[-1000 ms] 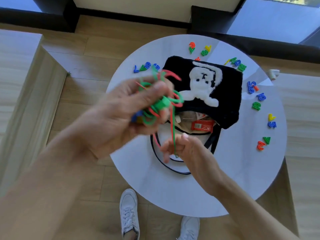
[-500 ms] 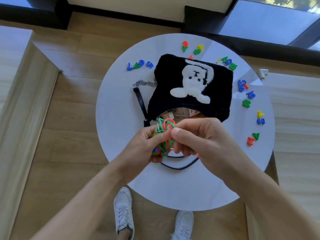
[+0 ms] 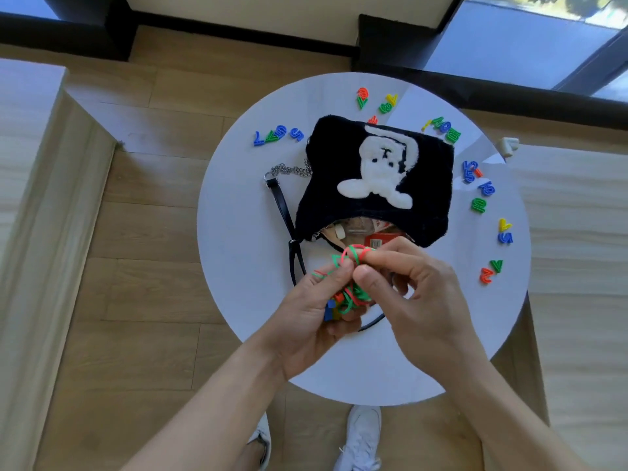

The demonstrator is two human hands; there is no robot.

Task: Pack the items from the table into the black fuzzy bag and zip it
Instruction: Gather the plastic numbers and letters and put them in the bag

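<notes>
Step in hand: bundling the loop tangle (image 3: pixel 350 294) for packing. Left hand (image 3: pixel 314 309) grips it; right hand (image 3: pixel 419 294) pinches its top loops. It hangs just before the open mouth of the black fuzzy bag (image 3: pixel 380 171), mid-table (image 3: pixel 238 215). Next: compact, feed inside. Loops thin, red and green, probably springy.

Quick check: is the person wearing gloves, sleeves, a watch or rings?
No. The left hand and right hand are bare: no gloves, rings or watch visible. The left forearm and right forearm show no sleeves up to the frame edge.
</notes>
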